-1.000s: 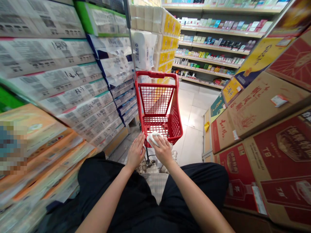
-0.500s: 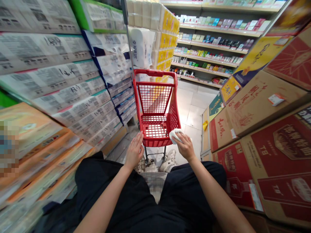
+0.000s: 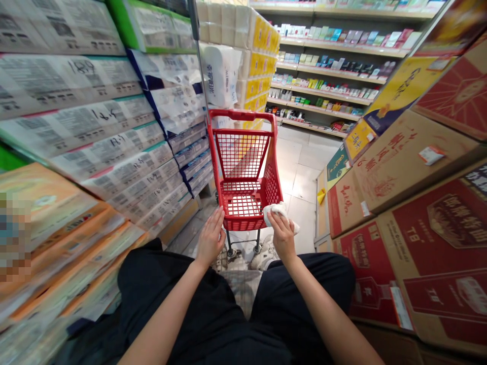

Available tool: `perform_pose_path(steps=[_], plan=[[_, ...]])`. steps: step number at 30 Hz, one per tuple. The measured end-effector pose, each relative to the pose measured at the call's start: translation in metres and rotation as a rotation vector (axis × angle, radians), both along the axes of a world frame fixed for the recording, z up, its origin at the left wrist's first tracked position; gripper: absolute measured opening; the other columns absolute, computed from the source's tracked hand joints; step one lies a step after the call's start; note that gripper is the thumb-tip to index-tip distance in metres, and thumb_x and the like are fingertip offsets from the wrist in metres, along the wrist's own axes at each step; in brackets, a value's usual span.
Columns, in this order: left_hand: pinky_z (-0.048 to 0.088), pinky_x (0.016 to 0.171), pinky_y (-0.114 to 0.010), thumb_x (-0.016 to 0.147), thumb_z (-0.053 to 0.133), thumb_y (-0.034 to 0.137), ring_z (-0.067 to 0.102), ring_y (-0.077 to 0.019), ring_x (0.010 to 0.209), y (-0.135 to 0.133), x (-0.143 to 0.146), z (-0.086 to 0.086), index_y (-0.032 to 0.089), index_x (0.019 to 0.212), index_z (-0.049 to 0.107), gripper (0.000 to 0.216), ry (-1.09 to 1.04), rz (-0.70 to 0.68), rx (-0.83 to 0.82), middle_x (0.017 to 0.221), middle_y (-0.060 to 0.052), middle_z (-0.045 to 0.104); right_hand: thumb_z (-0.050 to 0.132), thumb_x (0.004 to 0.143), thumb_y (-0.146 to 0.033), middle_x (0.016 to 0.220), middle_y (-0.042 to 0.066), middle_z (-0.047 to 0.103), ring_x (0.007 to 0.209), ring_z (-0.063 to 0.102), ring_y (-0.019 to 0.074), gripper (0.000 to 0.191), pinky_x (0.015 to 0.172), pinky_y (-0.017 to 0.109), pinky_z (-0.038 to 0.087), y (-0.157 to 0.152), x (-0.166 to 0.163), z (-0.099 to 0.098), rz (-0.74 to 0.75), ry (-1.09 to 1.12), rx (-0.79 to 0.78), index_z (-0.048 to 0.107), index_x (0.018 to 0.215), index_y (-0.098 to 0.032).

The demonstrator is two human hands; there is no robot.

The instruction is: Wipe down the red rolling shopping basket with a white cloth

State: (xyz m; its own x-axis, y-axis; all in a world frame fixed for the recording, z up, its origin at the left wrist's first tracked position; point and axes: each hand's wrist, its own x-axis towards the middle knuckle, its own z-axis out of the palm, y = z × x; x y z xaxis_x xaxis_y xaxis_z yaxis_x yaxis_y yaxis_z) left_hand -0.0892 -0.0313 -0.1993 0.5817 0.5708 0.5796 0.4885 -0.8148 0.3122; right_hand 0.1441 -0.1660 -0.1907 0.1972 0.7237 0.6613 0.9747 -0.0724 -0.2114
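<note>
A red plastic shopping cart [image 3: 248,222] stands upright between my knees, its mesh basket bare inside and its handle [image 3: 243,115] on the far side. The fingers of my left hand [image 3: 210,238] are stretched out against the basket's near left corner. At the near right corner, my right hand [image 3: 282,234] is closed on a crumpled white cloth [image 3: 295,226] and presses it to the red rim. Part of the cloth hangs out past the fingers. My palm hides the rest of it.
Stacked packs of paper goods [image 3: 114,114] rise close on the left, above orange packs [image 3: 57,228]. Red and brown cartons [image 3: 429,238] line the right. Beyond the cart, a tiled floor [image 3: 300,157] leads to shelves of small boxed goods [image 3: 335,66].
My right hand has shifted slightly left and down with the white cloth along the basket's near right corner. My left hand and the cart have hardly moved.
</note>
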Motion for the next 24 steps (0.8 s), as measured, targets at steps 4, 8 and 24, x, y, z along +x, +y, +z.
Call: perform_pose_path(steps=[4, 8, 24], plan=[[0.032, 0.117, -0.045, 0.09, 0.041, 0.006, 0.029, -0.0226, 0.146, 0.0, 0.001, -0.001, 0.022, 0.155, 0.016, 0.072, -0.006, -0.002, 0.003, 0.157, -0.009, 0.032, 0.037, 0.093, -0.005, 0.134, 0.005, 0.062, 0.129, 0.05, 0.0198, 0.058, 0.106, 0.036, 0.029, 0.005, -0.026, 0.0, 0.037, -0.024, -0.02, 0.041, 0.147, -0.026], [0.032, 0.118, -0.045, 0.089, 0.041, 0.006, 0.029, -0.0222, 0.146, 0.0, 0.0, -0.001, 0.022, 0.155, 0.015, 0.073, -0.004, -0.002, -0.003, 0.158, -0.009, 0.031, 0.038, 0.096, -0.009, 0.136, 0.007, 0.06, 0.13, 0.048, 0.0193, 0.053, 0.107, 0.035, 0.027, 0.025, -0.066, 0.004, 0.125, -0.027, -0.063, 0.039, 0.147, -0.02], [0.032, 0.117, -0.045, 0.088, 0.042, 0.006, 0.029, -0.0224, 0.146, 0.0, -0.002, 0.003, 0.022, 0.155, 0.017, 0.073, 0.013, -0.015, -0.012, 0.157, -0.008, 0.033, 0.056, 0.091, -0.036, 0.16, 0.008, 0.026, 0.147, 0.021, 0.0271, 0.056, 0.118, 0.05, 0.012, 0.053, -0.085, 0.038, 0.131, -0.077, -0.235, 0.042, 0.144, -0.025]])
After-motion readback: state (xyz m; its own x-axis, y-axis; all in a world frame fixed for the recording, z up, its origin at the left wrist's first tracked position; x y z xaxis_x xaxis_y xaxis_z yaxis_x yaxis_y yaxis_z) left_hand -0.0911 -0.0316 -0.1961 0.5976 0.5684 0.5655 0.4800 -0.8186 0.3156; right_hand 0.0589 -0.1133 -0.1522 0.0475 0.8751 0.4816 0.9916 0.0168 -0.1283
